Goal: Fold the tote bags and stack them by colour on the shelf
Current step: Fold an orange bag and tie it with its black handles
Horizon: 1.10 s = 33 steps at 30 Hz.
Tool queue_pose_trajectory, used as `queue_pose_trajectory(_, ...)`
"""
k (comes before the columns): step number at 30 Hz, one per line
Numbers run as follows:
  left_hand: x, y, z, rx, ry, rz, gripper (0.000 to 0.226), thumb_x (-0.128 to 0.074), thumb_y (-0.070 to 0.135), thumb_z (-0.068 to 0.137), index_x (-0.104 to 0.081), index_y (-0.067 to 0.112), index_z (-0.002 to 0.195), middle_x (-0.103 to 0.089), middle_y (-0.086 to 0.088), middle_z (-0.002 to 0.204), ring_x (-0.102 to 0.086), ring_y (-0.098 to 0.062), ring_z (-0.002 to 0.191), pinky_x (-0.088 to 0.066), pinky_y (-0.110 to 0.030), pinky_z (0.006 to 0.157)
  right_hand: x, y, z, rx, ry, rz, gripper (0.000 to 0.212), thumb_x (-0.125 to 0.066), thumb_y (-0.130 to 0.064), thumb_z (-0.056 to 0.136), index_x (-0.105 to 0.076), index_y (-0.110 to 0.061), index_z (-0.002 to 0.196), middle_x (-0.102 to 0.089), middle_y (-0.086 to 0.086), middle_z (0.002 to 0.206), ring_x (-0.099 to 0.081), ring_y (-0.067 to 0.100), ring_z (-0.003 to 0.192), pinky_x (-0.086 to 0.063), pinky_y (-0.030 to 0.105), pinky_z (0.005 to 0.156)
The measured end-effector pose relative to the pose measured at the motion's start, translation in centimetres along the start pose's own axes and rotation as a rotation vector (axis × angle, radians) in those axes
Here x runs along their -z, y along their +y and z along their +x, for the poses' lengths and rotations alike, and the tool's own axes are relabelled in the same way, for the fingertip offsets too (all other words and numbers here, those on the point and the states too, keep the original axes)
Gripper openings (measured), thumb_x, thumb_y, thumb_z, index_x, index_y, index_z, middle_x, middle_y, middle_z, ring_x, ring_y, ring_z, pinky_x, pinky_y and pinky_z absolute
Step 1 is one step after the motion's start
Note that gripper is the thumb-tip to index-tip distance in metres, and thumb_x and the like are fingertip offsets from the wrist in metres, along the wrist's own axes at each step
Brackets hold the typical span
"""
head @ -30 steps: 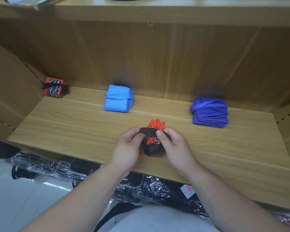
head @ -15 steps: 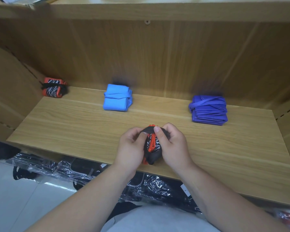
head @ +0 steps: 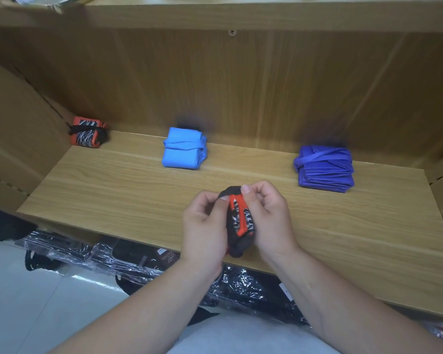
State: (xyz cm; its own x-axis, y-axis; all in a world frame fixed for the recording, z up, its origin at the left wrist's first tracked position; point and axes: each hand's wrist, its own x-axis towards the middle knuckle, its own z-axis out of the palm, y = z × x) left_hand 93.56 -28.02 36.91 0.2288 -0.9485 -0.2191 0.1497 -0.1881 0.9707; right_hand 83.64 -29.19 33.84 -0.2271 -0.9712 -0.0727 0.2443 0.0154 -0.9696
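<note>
Here both hands, left hand (head: 205,226) and right hand (head: 269,215), pinch the black strap (head: 231,191) of a rolled, orange-and-black patterned cloth tote bag (head: 239,222) over the wood-grain shelf (head: 118,190).

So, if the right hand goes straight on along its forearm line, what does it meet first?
Probably the light blue folded bag, across bare shelf board; depth is unclear, so it could pass just beside it.

- Both bare forearms are being held forward, converging at the middle.
- The left hand (head: 203,226) is being held curled, thumb and forefinger pinching the folded bag (head: 239,221).
- The right hand (head: 269,218) is being held curled on the opposite side, thumb pinching the top.
</note>
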Motion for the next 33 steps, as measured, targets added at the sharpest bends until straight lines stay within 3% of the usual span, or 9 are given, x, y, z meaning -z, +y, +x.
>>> queue_pose_trajectory(6, -0.6, 0.2, -0.6, -0.147, -0.031, 0.091, 0.013, -0.071, 0.013, 0.092, -0.067, 0.012, 0.079, -0.066, 0.006, 0.065, -0.059, -0.005, 0.062, -0.048, -0.022, 0.06, 0.2, -0.8, 0.1, -0.038, 0.049, 0.115, 0.023, -0.067, -0.031, 0.088, -0.053, -0.017, 0.077, -0.051, 0.014, 0.069, -0.043, 0.022, 0.063, -0.036, 0.032, 0.052)
queue_pose_trajectory(11, 0.0, 1.3, 0.4, -0.095, -0.1, 0.056, 0.02, -0.061, 0.011, 0.099, -0.063, 0.01, 0.079, -0.062, 0.002, 0.064, -0.056, -0.01, 0.059, -0.047, -0.024, 0.055, 0.4, -1.8, 0.0, -0.02, -0.005, 0.029, 0.019, -0.062, -0.02, 0.1, -0.065, -0.007, 0.087, -0.064, 0.003, 0.069, -0.055, 0.016, 0.065, -0.046, 0.028, 0.057)
queue_pose_trajectory(15, 1.5, 1.9, 1.2, 0.005, -0.214, -0.019, 0.018, -0.059, 0.011, 0.098, -0.061, 0.01, 0.08, -0.061, -0.005, 0.066, -0.055, -0.015, 0.057, -0.048, -0.027, 0.052, 0.9, -2.5, -0.1, -0.072, -0.114, -0.059, 0.024, -0.06, -0.021, 0.1, -0.065, -0.006, 0.083, -0.061, -0.003, 0.069, -0.052, 0.009, 0.065, -0.044, 0.023, 0.062)
queue_pose_trajectory(19, 1.6, 2.1, 1.3, 0.099, -0.277, -0.126, 0.016, -0.06, 0.012, 0.094, -0.058, 0.01, 0.078, -0.062, -0.005, 0.064, -0.058, -0.014, 0.052, -0.051, -0.025, 0.048, 0.4, -2.6, -0.7, -0.226, -0.101, 0.091, 0.024, -0.059, -0.027, 0.1, -0.068, -0.012, 0.083, -0.064, 0.004, 0.077, -0.055, 0.019, 0.076, -0.045, 0.031, 0.073)
queue_pose_trajectory(22, 1.4, 2.3, 1.3, 0.053, -0.294, -0.125, 0.013, -0.063, 0.016, 0.089, -0.057, 0.01, 0.078, -0.061, -0.003, 0.063, -0.056, -0.012, 0.052, -0.05, -0.024, 0.048, -0.3, -2.6, -1.1, -0.316, -0.054, 0.247, 0.022, -0.061, -0.027, 0.098, -0.069, -0.018, 0.079, -0.066, 0.006, 0.078, -0.057, 0.024, 0.081, -0.046, 0.038, 0.079)
queue_pose_trajectory(26, 0.8, 2.3, 0.8, -0.073, -0.283, 0.125, 0.016, -0.055, 0.023, 0.101, -0.057, 0.013, 0.089, -0.059, 0.004, 0.068, -0.054, -0.009, 0.06, -0.046, -0.021, 0.054, -0.8, -2.8, -0.8, -0.108, 0.085, 0.158, 0.028, -0.062, -0.028, 0.099, -0.065, -0.022, 0.072, -0.06, 0.001, 0.069, -0.054, 0.017, 0.067, -0.045, 0.035, 0.064)
queue_pose_trajectory(28, 0.7, 2.6, 0.6, 0.073, -0.316, 0.201, 0.024, -0.047, 0.041, 0.104, -0.062, 0.022, 0.103, -0.069, 0.005, 0.079, -0.064, -0.01, 0.07, -0.052, -0.026, 0.061, -0.3, -2.7, -0.3, 0.153, 0.106, -0.101, 0.026, -0.06, -0.032, 0.097, -0.06, -0.023, 0.073, -0.059, -0.006, 0.068, -0.053, 0.013, 0.065, -0.045, 0.034, 0.063)
queue_pose_trajectory(30, 0.6, 3.0, 0.4, 0.306, -0.387, 0.151, 0.034, -0.041, 0.053, 0.104, -0.065, 0.03, 0.113, -0.076, -0.001, 0.092, -0.072, -0.016, 0.079, -0.06, -0.04, 0.067, 0.1, -2.5, -0.1, 0.34, 0.097, -0.316, 0.023, -0.058, -0.032, 0.097, -0.058, -0.023, 0.076, -0.062, -0.008, 0.071, -0.056, 0.008, 0.066, -0.047, 0.028, 0.064)
queue_pose_trajectory(33, 0.7, 3.0, 0.4, 0.318, -0.353, 0.058, 0.035, -0.042, 0.05, 0.105, -0.07, 0.03, 0.107, -0.075, -0.007, 0.097, -0.071, -0.021, 0.083, -0.058, -0.045, 0.074, 0.1, -2.5, -0.3, 0.349, 0.047, -0.334, 0.024, -0.059, -0.027, 0.1, -0.057, -0.022, 0.077, -0.059, -0.01, 0.069, -0.054, 0.006, 0.065, -0.045, 0.024, 0.064)
